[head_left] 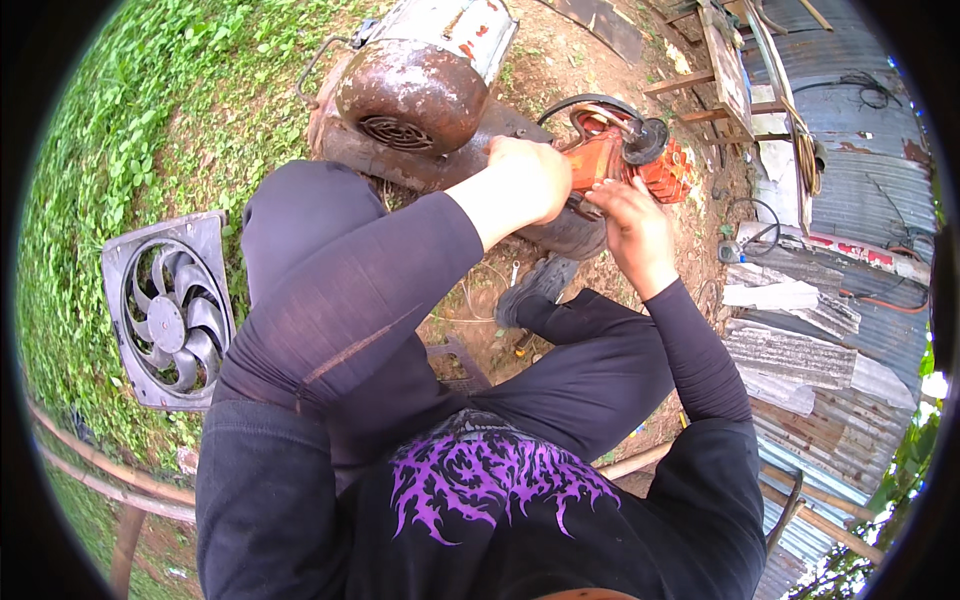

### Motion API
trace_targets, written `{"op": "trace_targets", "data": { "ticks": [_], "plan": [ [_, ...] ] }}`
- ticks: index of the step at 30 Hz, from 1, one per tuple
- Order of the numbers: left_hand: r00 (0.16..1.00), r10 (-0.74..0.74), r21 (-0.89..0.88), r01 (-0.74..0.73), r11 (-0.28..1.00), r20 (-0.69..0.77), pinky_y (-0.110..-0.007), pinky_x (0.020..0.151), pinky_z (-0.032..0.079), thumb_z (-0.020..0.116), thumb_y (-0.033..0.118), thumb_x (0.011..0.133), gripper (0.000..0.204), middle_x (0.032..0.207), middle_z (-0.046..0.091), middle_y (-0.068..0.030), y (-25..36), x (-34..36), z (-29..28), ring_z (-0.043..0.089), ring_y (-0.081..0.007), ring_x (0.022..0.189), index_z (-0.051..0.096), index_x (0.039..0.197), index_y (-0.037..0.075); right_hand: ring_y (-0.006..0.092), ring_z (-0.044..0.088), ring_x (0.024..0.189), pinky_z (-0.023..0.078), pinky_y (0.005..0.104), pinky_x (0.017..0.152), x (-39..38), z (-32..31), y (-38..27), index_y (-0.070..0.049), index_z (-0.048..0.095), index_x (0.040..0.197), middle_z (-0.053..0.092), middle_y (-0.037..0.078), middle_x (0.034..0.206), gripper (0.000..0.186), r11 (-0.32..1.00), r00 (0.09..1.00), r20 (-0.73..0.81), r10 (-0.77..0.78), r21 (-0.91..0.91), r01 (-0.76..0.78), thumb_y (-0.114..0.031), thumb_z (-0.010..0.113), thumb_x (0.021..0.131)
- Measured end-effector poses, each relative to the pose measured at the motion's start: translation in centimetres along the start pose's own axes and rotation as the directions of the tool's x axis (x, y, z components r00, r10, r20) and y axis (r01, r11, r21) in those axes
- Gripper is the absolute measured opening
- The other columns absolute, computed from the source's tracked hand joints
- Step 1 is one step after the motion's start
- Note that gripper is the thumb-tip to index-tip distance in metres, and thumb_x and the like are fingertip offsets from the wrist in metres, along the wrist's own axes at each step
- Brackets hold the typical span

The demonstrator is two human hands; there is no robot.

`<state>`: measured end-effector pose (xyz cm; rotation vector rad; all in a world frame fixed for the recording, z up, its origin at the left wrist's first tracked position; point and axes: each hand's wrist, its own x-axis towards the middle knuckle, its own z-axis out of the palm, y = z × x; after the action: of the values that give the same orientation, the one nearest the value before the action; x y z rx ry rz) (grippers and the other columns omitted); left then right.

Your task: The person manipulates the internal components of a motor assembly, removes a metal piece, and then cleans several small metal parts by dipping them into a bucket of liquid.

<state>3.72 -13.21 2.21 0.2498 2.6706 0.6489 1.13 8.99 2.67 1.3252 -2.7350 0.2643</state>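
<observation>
Both hands are up at the orange pump [596, 160], which sits just past the fingers, a little right of the middle. The left hand [530, 182] is curled against the pump's left side, its back turned up; the fingers are hidden, so I can't tell whether it grips anything. The right hand [637, 232] comes in from the near right side, loosely open, fingers stretched and tips at the pump's lower edge. So the pump lies between and just beyond the two hands, its ribbed end poking out past the right one. A black round cap [646, 142] stands on top of it, and a black hose [578, 99] curves behind.

Under the pump runs a dark tank [572, 236], and to the left of the pump, on the same tank, sits a rusty brown motor [415, 92]. Nearer the person, a shoe [528, 292] rests on the dirt with a small spanner [515, 272] beside it. Further left, a fan [166, 322] in a square frame lies on the grass [110, 170]. Out to the right are a wooden bench [727, 62] and bent metal sheets [795, 355]
</observation>
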Motion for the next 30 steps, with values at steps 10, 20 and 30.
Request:
{"op": "trace_targets", "data": {
  "ticks": [10,20,30],
  "plan": [
    [0.945,-0.054,-0.515,-0.128,0.848,-0.323,-0.046,0.084,0.056,0.073,0.020,0.086,0.019,0.087,0.072,-0.0228,1.0,2.0,2.3,0.073,-0.0373,0.090,0.076,0.095,0.003,0.0130,0.068,0.092,0.057,0.0267,0.085,-0.8,4.2,0.8,0.004,0.064,0.115,0.070,0.010,0.102,0.025,0.238,0.724,0.051,0.688,0.927,-0.291,-0.001,0.074,0.092],
    [0.592,0.061,-0.265,-0.448,0.854,-0.804,-0.046,0.079,0.057,0.067,0.015,0.091,0.018,0.090,0.071,-0.0234,4.6,6.7,4.6,0.071,-0.0385,0.087,0.073,0.094,-0.001,0.0109,0.067,0.086,0.054,0.0242,0.078,-2.0,4.4,2.6,0.002,0.064,0.117,0.068,0.006,0.098,0.022,0.300,0.667,0.013,0.745,0.886,-0.353,-0.002,0.069,0.096],
    [0.641,0.016,-0.360,-0.451,0.817,-0.767,-0.044,0.077,0.057,0.063,0.004,0.091,0.016,0.089,0.072,-0.0220,6.2,5.5,3.8,0.071,-0.0389,0.087,0.072,0.103,-0.003,0.0110,0.065,0.087,0.053,0.0262,0.083,-3.8,2.9,3.1,0.002,0.064,0.115,0.071,0.007,0.100,0.020,0.437,0.709,0.047,0.703,0.758,-0.484,0.003,0.060,0.095]
  ]
}}
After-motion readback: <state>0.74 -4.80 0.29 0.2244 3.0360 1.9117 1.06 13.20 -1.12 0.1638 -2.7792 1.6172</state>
